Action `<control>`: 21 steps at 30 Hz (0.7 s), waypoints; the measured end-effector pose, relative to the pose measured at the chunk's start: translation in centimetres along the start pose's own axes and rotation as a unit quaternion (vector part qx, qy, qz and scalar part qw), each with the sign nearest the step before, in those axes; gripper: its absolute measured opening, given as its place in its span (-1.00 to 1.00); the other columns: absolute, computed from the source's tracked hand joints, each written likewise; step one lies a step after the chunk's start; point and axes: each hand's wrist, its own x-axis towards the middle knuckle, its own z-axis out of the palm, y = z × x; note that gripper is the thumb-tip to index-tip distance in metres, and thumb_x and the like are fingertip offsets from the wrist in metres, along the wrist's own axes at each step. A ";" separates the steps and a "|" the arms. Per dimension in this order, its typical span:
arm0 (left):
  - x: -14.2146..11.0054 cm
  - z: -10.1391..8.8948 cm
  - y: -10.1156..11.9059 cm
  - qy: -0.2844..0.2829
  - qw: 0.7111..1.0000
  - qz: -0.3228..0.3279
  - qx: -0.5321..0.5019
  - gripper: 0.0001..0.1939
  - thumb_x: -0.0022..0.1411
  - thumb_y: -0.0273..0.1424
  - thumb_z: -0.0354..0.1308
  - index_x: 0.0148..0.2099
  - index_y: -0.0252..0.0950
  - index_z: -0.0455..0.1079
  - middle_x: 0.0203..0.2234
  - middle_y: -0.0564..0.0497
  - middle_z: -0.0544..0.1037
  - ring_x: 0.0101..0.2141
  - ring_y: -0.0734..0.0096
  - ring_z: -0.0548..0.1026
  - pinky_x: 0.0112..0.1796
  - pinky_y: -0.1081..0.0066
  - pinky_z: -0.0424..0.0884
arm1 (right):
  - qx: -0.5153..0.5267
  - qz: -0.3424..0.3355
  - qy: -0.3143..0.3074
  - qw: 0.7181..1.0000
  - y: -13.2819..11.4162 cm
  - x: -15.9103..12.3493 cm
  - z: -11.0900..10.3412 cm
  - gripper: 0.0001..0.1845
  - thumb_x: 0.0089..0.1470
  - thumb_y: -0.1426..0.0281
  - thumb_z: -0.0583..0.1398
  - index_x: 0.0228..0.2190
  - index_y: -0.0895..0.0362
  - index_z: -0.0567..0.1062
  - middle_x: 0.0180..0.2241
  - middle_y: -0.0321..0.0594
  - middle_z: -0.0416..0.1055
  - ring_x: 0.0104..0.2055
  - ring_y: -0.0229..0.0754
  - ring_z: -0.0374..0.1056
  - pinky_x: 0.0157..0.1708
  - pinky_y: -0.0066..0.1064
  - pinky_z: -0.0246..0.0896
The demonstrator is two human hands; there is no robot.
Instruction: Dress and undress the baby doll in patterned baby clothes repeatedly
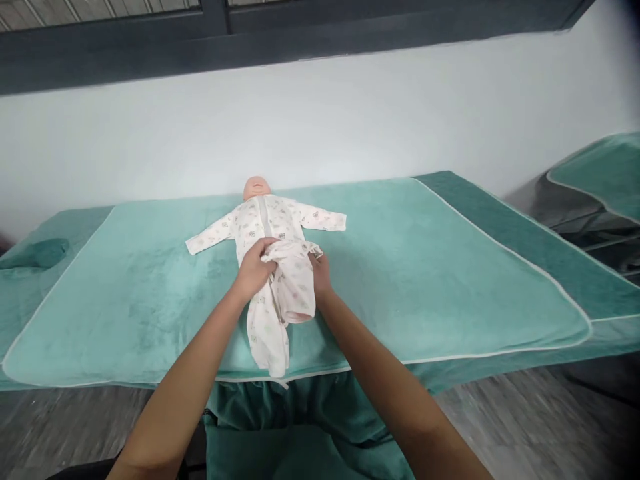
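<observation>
A baby doll lies on its back on a teal towel, head toward the wall. It wears a white printed sleepsuit with both sleeves spread out. My left hand grips the bunched cloth at the doll's waist. My right hand holds the same bunched cloth from the right side. One sleepsuit leg hangs long toward the table's front edge; the other is folded up and shorter.
The towel covers a long padded table against a white wall under a dark window frame. A small teal pillow lies at the far left. Another teal-covered table stands at the right. Grey floor lies below.
</observation>
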 end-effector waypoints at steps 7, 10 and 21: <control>1.4 0.8 -1.3 0.067 0.997 0.027 -0.020 -0.56 -0.02 -0.56 0.15 -0.02 -0.28 0.46 -0.14 -0.01 0.58 -0.06 0.26 0.48 0.07 0.32 0.30 | -0.048 -0.048 0.056 0.996 0.2 0.9 0.6 -0.74 0.10 0.17 0.15 -0.29 0.09 0.41 -0.27 -0.32 0.47 -0.19 -0.21 0.27 -0.11 -0.40 0.22; 0.1 -0.8 -2.1 0.023 0.988 -0.010 -0.155 -0.57 0.05 -0.46 0.28 0.02 -0.24 0.47 -0.12 0.01 0.58 -0.08 0.29 0.50 0.00 0.37 0.34 | -0.056 -0.048 0.032 0.997 0.1 1.1 -0.7 -0.82 0.01 0.22 0.20 -0.39 0.07 0.40 -0.36 -0.34 0.42 -0.23 -0.18 0.29 -0.14 -0.37 0.23; -1.1 -1.2 -6.1 0.048 0.916 -0.061 -0.393 -0.64 0.04 -0.33 0.46 -0.11 -0.24 0.51 -0.25 0.03 0.60 -0.29 0.43 0.55 -0.22 0.46 0.43 | -0.311 -0.062 -0.358 0.878 -9.5 1.7 1.4 -0.55 0.03 0.07 0.34 -0.12 0.04 0.49 -0.13 -0.22 0.48 -0.12 -0.07 0.35 -0.16 -0.30 0.21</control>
